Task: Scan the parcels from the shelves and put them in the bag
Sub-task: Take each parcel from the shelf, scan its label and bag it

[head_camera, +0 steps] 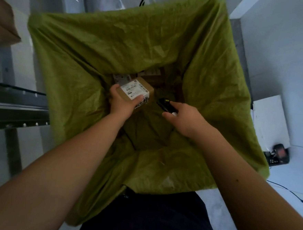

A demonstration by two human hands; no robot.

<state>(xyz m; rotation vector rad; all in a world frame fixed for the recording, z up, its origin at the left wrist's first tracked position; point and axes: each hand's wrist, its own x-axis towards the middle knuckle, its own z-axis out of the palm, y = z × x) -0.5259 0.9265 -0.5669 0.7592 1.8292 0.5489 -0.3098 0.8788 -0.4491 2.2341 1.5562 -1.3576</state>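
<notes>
Over the mouth of the bag (91,44), both bare forearms reach down and inward.

Item 1: bag, olive-green, thin crinkled sheeting, held open in a rough square; its walls slope down to a dark well at centre.

Item 2: parcel (137,90), small cardboard box, matt brown, with a white printed label across its top face. It sits at about 11 o'clock from the well's centre, held above the bag's floor. The left hand (122,102) grips it, thumb on the near edge of the label, fingers curled round the far side.

Item 3: scanner (163,104), small, black, glossy, with a yellow mark at its tip. The right hand (184,117) holds it, fingers wrapped round the body, at 2 o'clock from centre, just beside the parcel but apart from it.

Item 4: further parcels (150,73), brown with white labels, lying deeper in the well at 12 o'clock, partly hidden by the held box.

Surroundings: grey metal shelf rail (16,109) at 9 o'clock; black device (279,154) with cables on the pale floor at 3 o'clock.
</notes>
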